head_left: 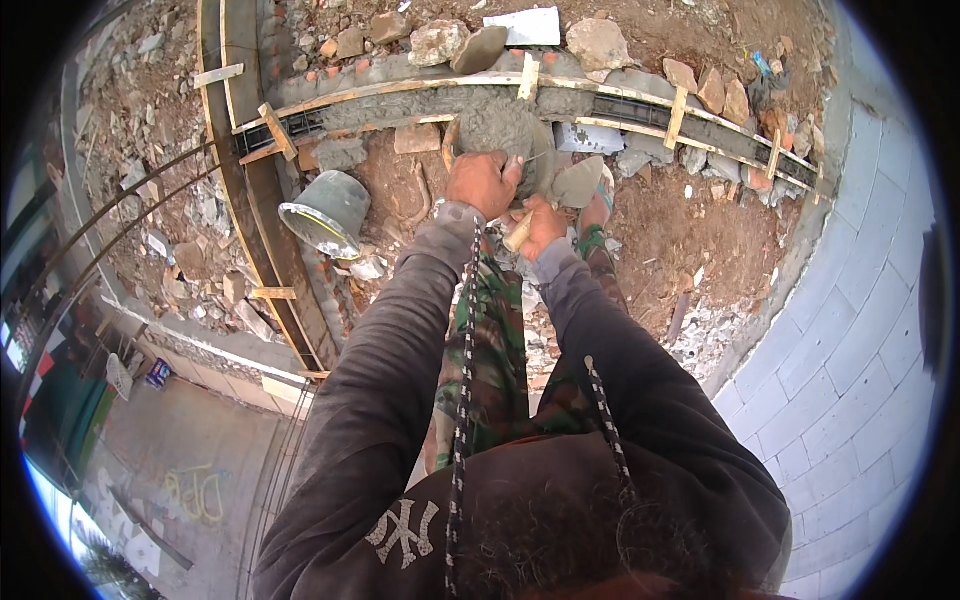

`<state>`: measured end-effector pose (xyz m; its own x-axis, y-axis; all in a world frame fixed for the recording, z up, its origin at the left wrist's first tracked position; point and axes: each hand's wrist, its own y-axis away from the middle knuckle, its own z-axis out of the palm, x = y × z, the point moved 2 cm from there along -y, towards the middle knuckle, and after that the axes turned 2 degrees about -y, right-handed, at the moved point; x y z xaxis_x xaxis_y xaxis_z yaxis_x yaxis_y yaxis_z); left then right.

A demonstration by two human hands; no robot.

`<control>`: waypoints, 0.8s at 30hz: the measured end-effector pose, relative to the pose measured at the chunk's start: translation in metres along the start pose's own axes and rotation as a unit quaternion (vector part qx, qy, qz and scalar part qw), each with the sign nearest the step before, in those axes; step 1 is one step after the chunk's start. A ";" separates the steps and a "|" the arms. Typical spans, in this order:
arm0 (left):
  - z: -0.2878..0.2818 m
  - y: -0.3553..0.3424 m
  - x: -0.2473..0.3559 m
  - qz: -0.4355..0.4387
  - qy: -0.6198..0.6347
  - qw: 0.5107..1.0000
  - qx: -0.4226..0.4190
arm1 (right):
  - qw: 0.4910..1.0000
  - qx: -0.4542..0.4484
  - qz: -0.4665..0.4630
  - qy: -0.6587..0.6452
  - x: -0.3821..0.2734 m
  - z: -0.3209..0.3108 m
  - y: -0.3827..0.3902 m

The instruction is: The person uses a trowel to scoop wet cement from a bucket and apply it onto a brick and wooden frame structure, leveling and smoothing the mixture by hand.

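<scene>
My left hand [482, 183] is closed on the near side of a bucket heaped with wet grey concrete [497, 125]. The bucket's far side meets the board-sided form [400, 103], and its outer wall is mostly hidden by my hand and the concrete. Just to the right and nearer to me, my right hand [543, 228] is wrapped round the wooden handle [518, 236] of a trowel, whose grey blade [578, 182] points away to the right. Wet concrete lies in the form beyond the bucket, while steel bars [650, 112] show further right.
A second bucket [330, 210], grey and tipped over, lies left of my arms on rubble. Wooden cross-pieces [676, 117] span the form. Another boarded form [265, 225] runs along the left. Stones [597, 44] sit beyond; a grey block wall [850, 330] stands at right.
</scene>
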<state>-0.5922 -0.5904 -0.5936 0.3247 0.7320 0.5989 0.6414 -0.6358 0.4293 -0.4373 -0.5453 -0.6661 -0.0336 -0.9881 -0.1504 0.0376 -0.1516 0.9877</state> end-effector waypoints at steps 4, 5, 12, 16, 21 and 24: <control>-0.002 0.010 -0.007 -0.038 0.022 0.998 -0.042 | 0.999 -0.020 -0.034 0.033 0.012 -0.023 -0.010; 0.001 0.018 -0.008 -0.037 0.025 0.998 -0.043 | 0.995 -0.013 -0.068 0.073 0.012 -0.033 -0.011; 0.071 0.078 -0.023 -0.076 0.121 0.990 -0.017 | 0.835 0.041 -0.207 0.508 -0.083 -0.141 -0.083; 0.093 0.053 -0.041 -0.190 0.176 0.966 0.002 | 0.570 -0.067 -0.301 0.761 -0.147 -0.057 -0.094; 0.165 0.054 -0.066 -0.216 0.246 0.944 0.031 | 0.315 -0.117 -0.246 0.909 -0.197 -0.006 -0.223; 0.198 0.054 -0.069 -0.255 0.177 0.950 0.032 | 0.114 -0.202 -0.270 0.934 -0.189 0.044 -0.249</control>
<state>-0.4426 -0.6272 -0.7457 -0.2854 0.8060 0.5185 0.6970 -0.1968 0.6895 -0.4844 -0.3195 -0.8814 0.1175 0.9454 -0.3042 0.5902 0.1799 0.7870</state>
